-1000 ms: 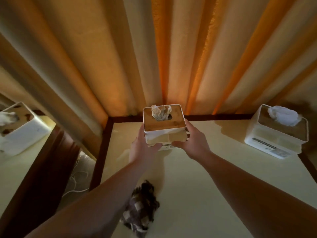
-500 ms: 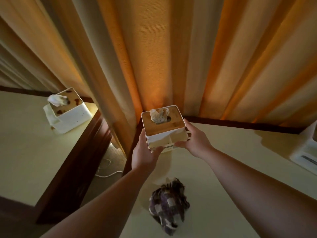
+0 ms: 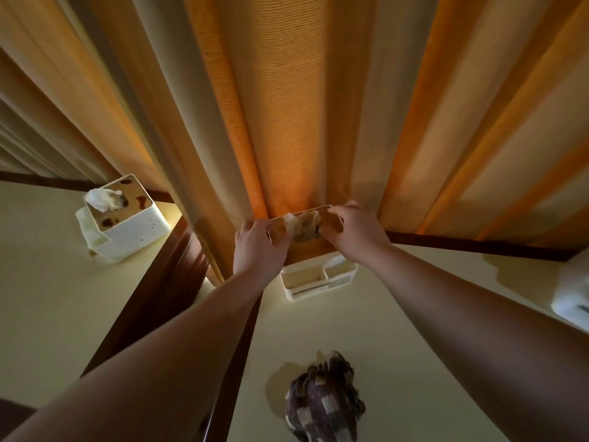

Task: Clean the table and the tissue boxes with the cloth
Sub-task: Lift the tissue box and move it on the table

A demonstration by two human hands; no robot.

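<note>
I hold the tissue box point(image 3: 314, 247) at the back left corner of the surface point(image 3: 414, 314), right against the curtain point(image 3: 287, 106). My left hand point(image 3: 256, 247) grips its left upper edge and my right hand point(image 3: 357, 234) grips its right upper edge, fingers curled over the wooden lid. The cloth point(image 3: 323, 406) lies crumpled on the surface nearer to me, well apart from both hands, so no wiping is going on.

The risks, as I judge them: the lid may be loose, and gripping only the top could lift it off or tip the box. The tuft of tissue point(image 3: 302, 223) sticks up between my fingers and could snag or pull out. The curtain hangs touching the box's far side, so pushing further would drag folds onto the lid.

Room is tight here. The dark wooden edge point(image 3: 242, 330) of the surface runs just left of the box, with a gap beyond it before the neighbouring surface, where a second tissue box point(image 3: 122, 218) stands; a slide leftward could drop my box into that gap. Toward me and to the right the surface lies open until a third box point(image 3: 572, 291) at the right border.
</note>
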